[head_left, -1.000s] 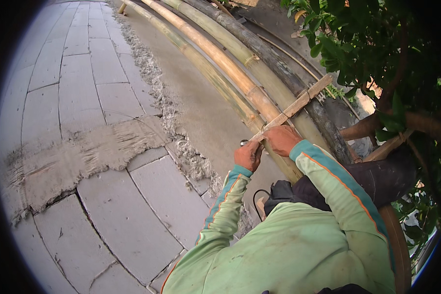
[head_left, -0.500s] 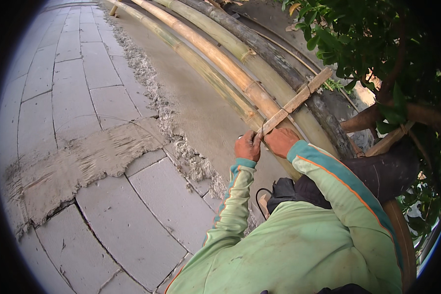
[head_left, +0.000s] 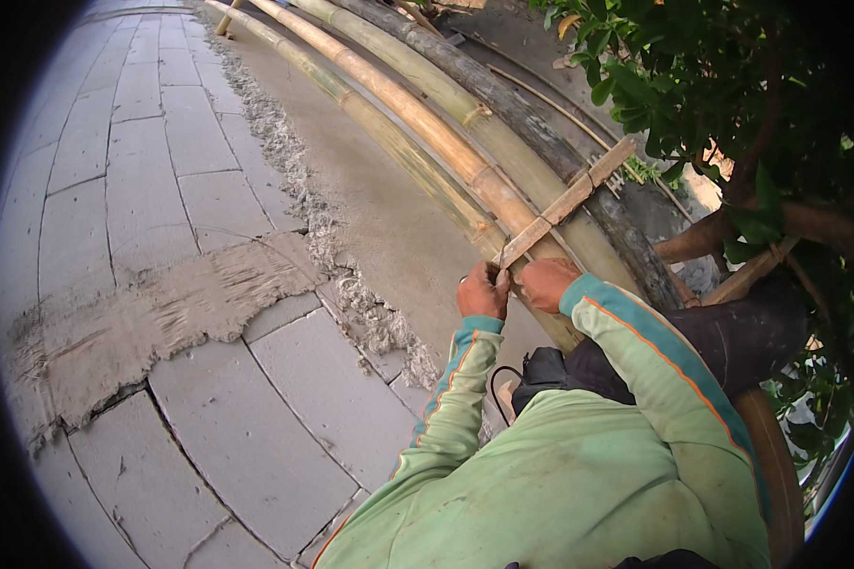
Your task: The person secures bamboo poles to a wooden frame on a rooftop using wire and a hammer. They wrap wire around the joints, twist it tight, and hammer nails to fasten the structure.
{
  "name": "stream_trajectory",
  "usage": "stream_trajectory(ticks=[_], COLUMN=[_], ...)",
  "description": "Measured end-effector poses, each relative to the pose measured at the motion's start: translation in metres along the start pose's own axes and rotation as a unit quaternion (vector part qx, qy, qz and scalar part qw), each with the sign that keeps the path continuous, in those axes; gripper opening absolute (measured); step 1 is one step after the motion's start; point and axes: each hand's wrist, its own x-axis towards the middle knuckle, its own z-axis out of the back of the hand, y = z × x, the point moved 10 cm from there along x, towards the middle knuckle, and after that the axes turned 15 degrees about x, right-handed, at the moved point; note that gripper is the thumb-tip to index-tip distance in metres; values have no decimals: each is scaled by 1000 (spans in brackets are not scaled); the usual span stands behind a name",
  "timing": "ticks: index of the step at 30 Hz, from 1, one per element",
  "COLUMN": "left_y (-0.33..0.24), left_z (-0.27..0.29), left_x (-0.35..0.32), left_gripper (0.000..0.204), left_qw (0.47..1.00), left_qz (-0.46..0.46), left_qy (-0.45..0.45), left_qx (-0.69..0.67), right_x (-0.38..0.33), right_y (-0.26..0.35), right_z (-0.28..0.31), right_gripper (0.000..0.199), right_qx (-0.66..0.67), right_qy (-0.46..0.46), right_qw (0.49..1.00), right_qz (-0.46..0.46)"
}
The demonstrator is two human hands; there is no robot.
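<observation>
At left stands the blockwork point(head_left: 313, 398); beyond it, the left hand point(head_left: 484, 291) has its fingers curled in at the near end of the wood strip point(head_left: 568, 200), which slants across the poles point(head_left: 474, 169), with the right hand point(head_left: 547, 284) curled just beside that end. An uneven pull there could skew the strip over the rounded poles. Whether either hand pinches the strip or something thin cannot be told, the fingertips and any fastening beneath being hidden.

Building site: blockwork point(head_left: 247, 427), bamboo poles point(head_left: 408, 110)
</observation>
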Motion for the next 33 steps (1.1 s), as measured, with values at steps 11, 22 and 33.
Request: stream_trajectory(ticks=[11, 22, 33], left_y=[22, 8, -11], left_z=[-26, -17, -2], left_x=[-21, -16, -14], left_gripper=[18, 17, 14], left_qw=[973, 976, 988], left_qz=[52, -56, -149], left_qy=[-58, -70, -37], left_qx=[-216, -200, -16], right_x=[1, -8, -3], right_y=[35, 42, 12], right_z=[35, 47, 48], right_gripper=[21, 15, 14], right_qx=[-9, -69, 80], right_qy=[-245, -256, -302], right_qw=[958, 952, 944], right_qz=[149, 156, 112])
